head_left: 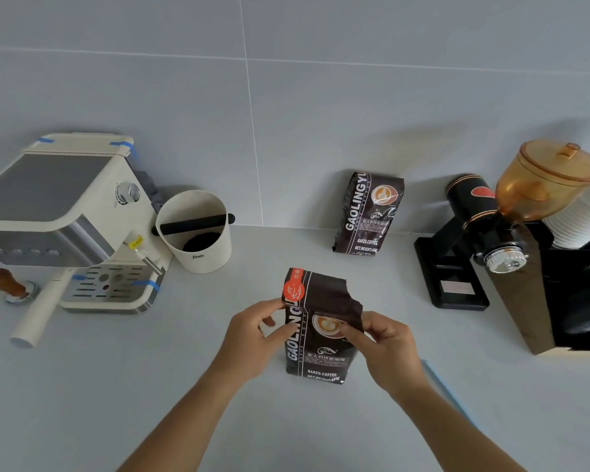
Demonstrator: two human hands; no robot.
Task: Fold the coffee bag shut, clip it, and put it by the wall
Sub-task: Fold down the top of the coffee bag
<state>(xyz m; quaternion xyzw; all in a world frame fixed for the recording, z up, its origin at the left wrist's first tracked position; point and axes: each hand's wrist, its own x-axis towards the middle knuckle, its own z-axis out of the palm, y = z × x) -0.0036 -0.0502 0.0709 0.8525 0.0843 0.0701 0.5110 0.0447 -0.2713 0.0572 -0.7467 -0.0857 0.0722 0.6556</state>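
Observation:
A dark coffee bag (pixel 317 352) with white lettering stands upright on the counter in front of me. Its top flap is unfolded and crumpled at the right corner. My left hand (pixel 252 332) pinches the bag's left edge near the top. My right hand (pixel 384 345) grips the right upper edge, just under the bent corner. A long light-blue clip (pixel 448 391) lies on the counter to the right of my right forearm. A second, sealed coffee bag (pixel 368 214) leans against the tiled wall (pixel 286 114) behind.
A cream espresso machine (pixel 69 212) stands at the left with a wooden-handled tamper (pixel 9 286) beside it. A white knock box (pixel 196 229) sits next to the machine. At the right are a black grinder with an amber hopper (pixel 498 216) and a black box (pixel 566 294) with cups.

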